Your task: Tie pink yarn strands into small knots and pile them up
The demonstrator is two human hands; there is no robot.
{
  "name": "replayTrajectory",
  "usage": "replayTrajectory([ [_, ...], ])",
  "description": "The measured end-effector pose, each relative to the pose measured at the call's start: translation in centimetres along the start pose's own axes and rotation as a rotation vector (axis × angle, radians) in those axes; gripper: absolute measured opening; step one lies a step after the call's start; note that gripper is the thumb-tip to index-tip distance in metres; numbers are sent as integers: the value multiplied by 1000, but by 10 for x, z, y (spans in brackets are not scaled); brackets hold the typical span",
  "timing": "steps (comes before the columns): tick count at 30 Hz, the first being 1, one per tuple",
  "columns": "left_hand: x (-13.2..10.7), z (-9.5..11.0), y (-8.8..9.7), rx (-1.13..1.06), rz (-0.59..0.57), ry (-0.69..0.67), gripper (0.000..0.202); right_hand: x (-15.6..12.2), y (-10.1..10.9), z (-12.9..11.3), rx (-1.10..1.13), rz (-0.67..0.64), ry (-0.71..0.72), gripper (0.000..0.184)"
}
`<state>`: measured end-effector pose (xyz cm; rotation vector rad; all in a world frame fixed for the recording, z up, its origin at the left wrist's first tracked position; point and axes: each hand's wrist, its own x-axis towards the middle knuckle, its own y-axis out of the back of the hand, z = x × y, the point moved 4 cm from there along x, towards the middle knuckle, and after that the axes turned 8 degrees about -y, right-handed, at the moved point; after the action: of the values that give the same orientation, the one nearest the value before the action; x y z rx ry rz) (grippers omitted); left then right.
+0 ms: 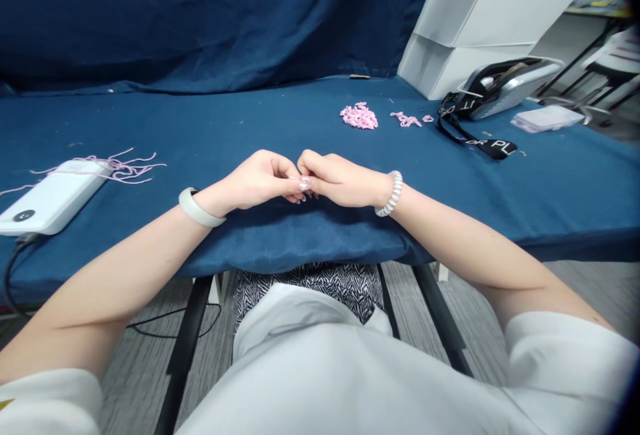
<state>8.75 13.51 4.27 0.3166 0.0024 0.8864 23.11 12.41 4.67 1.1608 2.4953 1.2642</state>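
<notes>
My left hand (263,180) and my right hand (339,179) meet fingertip to fingertip just above the front edge of the blue cloth-covered table (240,122). Both have thumb and fingers pinched together; whatever lies between them is hidden or too small to make out. Beyond my right hand sits a small heap of pink knotted loops (359,116). A few more pink pieces (407,119) lie to its right. Off to the left, loose pink cords (127,167) are tucked against a white power bank (63,198).
A black cable (11,268) runs from the power bank over the table edge. At the right are a grey-and-black device with a lettered strap (493,147), a clear flat box (547,117) and white stacked boxes (465,28). A blue curtain (200,18) hangs behind.
</notes>
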Motion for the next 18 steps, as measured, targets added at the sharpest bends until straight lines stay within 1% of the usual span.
replayTrajectory([
  [2,1,-1,1,-24,4,16,29,0,-1,0,5,2,-4,17],
  [3,2,-2,4,-55,37,3,31,-1,-3,-1,-3,-7,-5,17],
  [6,5,-2,19,-172,221,-112,44,-1,-18,-9,-34,-111,9,16],
  [7,5,-2,23,-178,251,-141,46,-2,-23,-12,-22,-157,20,16],
  [8,6,-3,25,-163,251,-162,47,-2,-27,-16,1,-183,42,16],
  [9,7,-5,26,-138,223,-152,46,-2,-30,-19,23,-183,69,17],
  [11,8,-7,27,-104,185,-144,45,-2,-28,-22,73,-144,79,18],
  [14,9,-8,25,-105,178,-147,46,-3,-19,-20,144,-84,44,18],
  [18,9,-5,24,-140,201,-150,47,-3,-10,-11,287,-76,-17,22],
])
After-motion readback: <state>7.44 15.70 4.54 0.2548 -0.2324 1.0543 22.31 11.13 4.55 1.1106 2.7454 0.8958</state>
